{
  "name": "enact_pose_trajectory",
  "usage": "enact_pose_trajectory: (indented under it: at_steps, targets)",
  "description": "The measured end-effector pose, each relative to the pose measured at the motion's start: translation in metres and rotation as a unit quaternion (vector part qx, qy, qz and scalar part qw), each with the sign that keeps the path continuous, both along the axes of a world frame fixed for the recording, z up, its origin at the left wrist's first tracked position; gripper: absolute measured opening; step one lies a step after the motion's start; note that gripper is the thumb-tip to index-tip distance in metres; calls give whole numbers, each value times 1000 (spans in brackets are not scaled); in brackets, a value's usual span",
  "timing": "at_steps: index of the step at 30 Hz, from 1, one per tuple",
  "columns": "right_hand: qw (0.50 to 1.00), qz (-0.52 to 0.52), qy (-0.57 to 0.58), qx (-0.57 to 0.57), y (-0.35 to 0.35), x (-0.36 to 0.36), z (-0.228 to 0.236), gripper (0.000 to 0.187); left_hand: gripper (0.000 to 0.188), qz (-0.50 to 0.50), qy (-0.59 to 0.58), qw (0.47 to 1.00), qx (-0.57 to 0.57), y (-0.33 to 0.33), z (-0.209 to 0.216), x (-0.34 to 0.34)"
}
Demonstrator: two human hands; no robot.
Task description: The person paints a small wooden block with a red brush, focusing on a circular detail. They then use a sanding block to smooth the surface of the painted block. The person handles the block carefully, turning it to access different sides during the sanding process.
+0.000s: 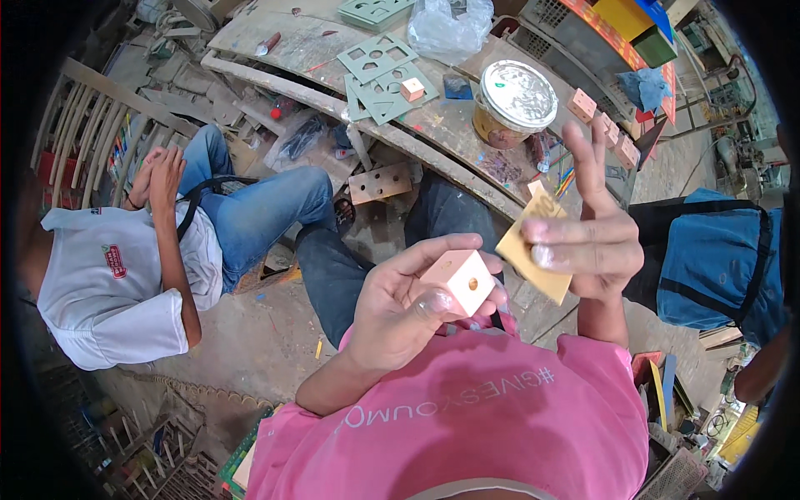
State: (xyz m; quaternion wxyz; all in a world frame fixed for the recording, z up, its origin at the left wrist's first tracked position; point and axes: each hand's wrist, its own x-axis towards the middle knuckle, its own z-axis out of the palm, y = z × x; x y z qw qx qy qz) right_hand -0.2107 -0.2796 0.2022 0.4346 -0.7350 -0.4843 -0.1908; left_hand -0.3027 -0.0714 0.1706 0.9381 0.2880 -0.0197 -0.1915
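Note:
My left hand (385, 321) is closed around a pale pink wooden cube (457, 271), held in front of my chest. One face of the cube has a round hole with a brownish inside, and another hole shows on its top. To the right of the cube, my right hand (602, 237) pinches a bent yellow piece of sandpaper (550, 279) between thumb and fingers. Its first fingers point upward, apart from the sheet. The sandpaper and the cube are not touching.
The worktable (283, 50) ahead bears grey-green cut-out plates (379, 57) with a cube (412, 90) on them, a lidded tub (518, 96), a plastic bag (450, 32) and several cubes (582, 105). A seated person (125, 275) is at left; another person's blue clothing (704, 258) shows at right.

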Motion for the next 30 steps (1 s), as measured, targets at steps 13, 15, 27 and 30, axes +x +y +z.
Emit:
enact_pose_trajectory:
  at_steps: [13, 15, 27, 30]
  targets:
    - [981, 180, 38, -65, 26, 0, 0, 19, 48, 15, -25, 999, 28, -7, -17, -5]
    - [983, 168, 20, -69, 29, -2, 2, 25, 51, 2, -34, 997, 74, -5, -17, -7]
    - [980, 185, 10, -68, 27, 0, 8, 28, 50, -23, -31, 995, 88, -5, -6, -7]
    - [983, 166, -15, -77, 18, 13, 12, 22, 50, 35, -43, 998, 30, -14, -16, -11]
